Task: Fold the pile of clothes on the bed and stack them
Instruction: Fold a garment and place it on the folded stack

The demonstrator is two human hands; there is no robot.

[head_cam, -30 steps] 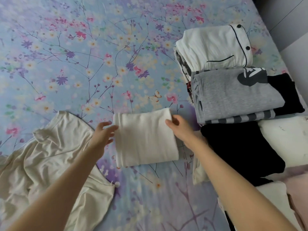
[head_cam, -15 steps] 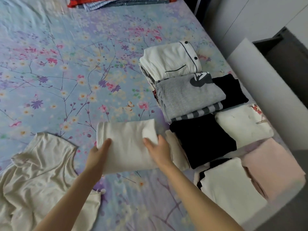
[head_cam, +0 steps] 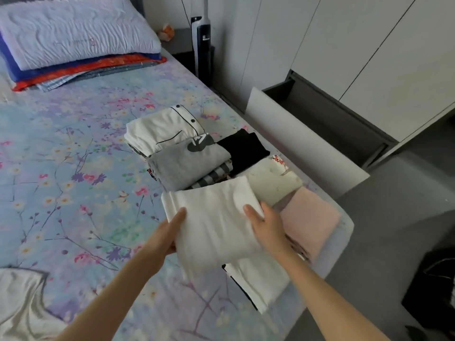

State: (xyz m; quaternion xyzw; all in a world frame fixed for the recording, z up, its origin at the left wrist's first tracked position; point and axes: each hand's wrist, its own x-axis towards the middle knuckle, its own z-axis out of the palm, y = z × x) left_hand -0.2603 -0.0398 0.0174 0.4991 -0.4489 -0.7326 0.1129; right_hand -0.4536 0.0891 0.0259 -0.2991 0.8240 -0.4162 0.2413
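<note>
White cloth, a folded white garment (head_cam: 216,225), is held between both hands just above the bed (head_cam: 73,193). The left hand (head_cam: 165,238) grips its near left edge, thumb on top and fingers underneath. The right hand (head_cam: 266,227) grips the right edge, thumb lying on the cloth and fingers tucked beneath.

Just beyond the hands lie folded stacks: a grey top (head_cam: 187,163), a white pyjama top (head_cam: 162,130) with dark piping, a black piece (head_cam: 243,148) and a cream piece (head_cam: 270,183). Right of the right hand sits a pink fold (head_cam: 310,225); below the held garment lies another white fold (head_cam: 261,281). Far left of the left hand, an unfolded cream garment (head_cam: 22,301) lies crumpled.
</note>
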